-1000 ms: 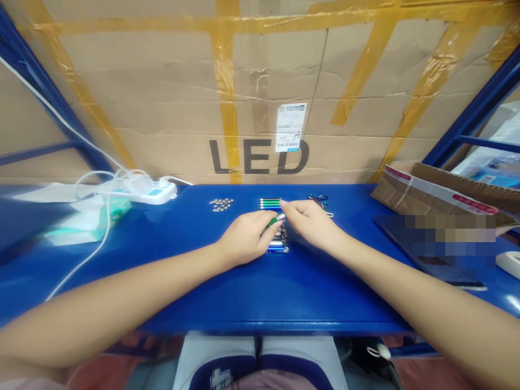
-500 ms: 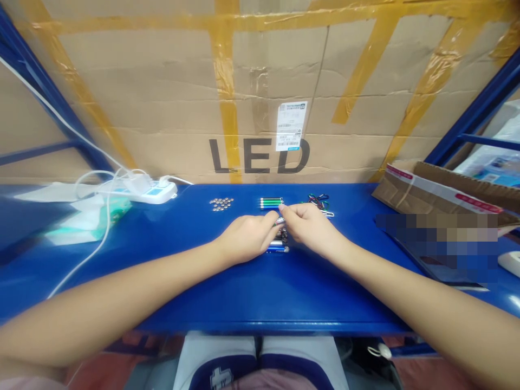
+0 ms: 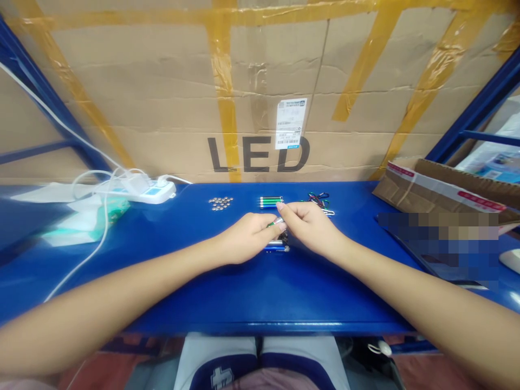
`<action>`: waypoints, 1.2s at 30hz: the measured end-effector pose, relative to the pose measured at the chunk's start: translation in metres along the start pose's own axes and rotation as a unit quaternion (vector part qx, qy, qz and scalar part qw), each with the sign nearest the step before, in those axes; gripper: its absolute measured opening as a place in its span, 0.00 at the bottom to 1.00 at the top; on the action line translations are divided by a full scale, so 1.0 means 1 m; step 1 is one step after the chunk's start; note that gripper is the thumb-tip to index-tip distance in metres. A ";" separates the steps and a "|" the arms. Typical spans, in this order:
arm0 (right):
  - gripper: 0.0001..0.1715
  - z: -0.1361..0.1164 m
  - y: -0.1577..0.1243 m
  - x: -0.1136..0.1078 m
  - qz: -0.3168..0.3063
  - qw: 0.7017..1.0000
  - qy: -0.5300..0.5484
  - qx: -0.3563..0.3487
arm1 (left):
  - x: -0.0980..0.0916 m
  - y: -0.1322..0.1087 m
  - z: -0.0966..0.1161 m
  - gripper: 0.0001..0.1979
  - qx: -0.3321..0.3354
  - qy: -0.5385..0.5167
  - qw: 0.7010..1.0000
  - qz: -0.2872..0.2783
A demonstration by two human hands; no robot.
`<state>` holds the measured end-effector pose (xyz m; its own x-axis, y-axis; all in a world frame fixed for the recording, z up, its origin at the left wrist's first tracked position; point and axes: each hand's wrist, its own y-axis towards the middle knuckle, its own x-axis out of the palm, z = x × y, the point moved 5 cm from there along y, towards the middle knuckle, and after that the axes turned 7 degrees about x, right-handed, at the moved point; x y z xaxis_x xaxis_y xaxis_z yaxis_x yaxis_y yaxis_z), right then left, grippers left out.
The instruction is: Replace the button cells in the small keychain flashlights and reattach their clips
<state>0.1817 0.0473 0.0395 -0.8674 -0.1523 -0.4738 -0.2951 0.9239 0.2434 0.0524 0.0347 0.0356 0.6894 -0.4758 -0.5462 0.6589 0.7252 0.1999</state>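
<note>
So here's my feed: both hands meet at the middle of the blue tabletop (image 3: 244,292). The left hand (image 3: 247,239) has its fingers curled closed round the body of a small green metal flashlight (image 3: 273,222), and the right hand (image 3: 312,227) pinches the silver end of it between thumb and forefinger, so both grips are closed tight on the same piece. The flashlight sits tilted right between the two hands, lifted just above the table.

Directly at 6 o'clock from it, partly under the hands, there's a little heap of blue and silver flashlights (image 3: 277,248). At 12 o'clock lies a pair of green flashlights side by side (image 3: 270,202). A cluster of silver button cells (image 3: 220,202) is at 11 o'clock, and a tangle of coloured carabiner clips (image 3: 319,199) at 1 o'clock. Way out at 10 o'clock is a white power strip (image 3: 151,190) with its cable. An open cardboard carton (image 3: 439,190) is at 3 o'clock, and a big taped cardboard box marked LED (image 3: 162,108) stands behind everything.
</note>
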 end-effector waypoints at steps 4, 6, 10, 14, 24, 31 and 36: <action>0.33 -0.007 -0.003 -0.002 0.002 0.999 -0.001 -0.042 | 0.009 -0.001 -0.006 0.19 -0.087 -0.309 0.943 -0.092; 0.33 -0.009 -0.004 -0.003 0.003 0.998 -0.009 -0.059 | 0.011 -0.003 -0.006 0.18 -0.115 -0.388 0.905 -0.132; 0.32 -0.013 -0.003 -0.005 0.023 0.997 -0.015 -0.079 | 0.012 -0.002 -0.010 0.20 -0.147 -0.458 0.864 -0.150; 0.32 -0.008 0.002 -0.013 0.086 0.994 -0.027 -0.065 | 0.006 0.005 -0.016 0.23 -0.129 -0.461 0.871 -0.109; 0.29 0.045 0.030 -0.028 -0.006 0.964 -0.244 0.107 | -0.126 0.014 -0.056 0.14 -0.111 0.202 0.952 0.200; 0.27 0.046 0.026 -0.022 -0.044 0.956 -0.271 0.100 | -0.158 0.001 -0.098 0.16 -0.178 0.384 0.890 0.167; 0.26 0.045 0.025 -0.020 -0.058 0.950 -0.293 0.094 | -0.154 0.000 -0.106 0.21 -0.204 0.430 0.870 0.130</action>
<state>0.2098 0.0895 0.0175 -0.4457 -0.0861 -0.8911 -0.2505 0.9676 0.0318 -0.0858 0.1607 0.0337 0.2034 0.1507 -0.9674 0.2320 0.9525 0.1971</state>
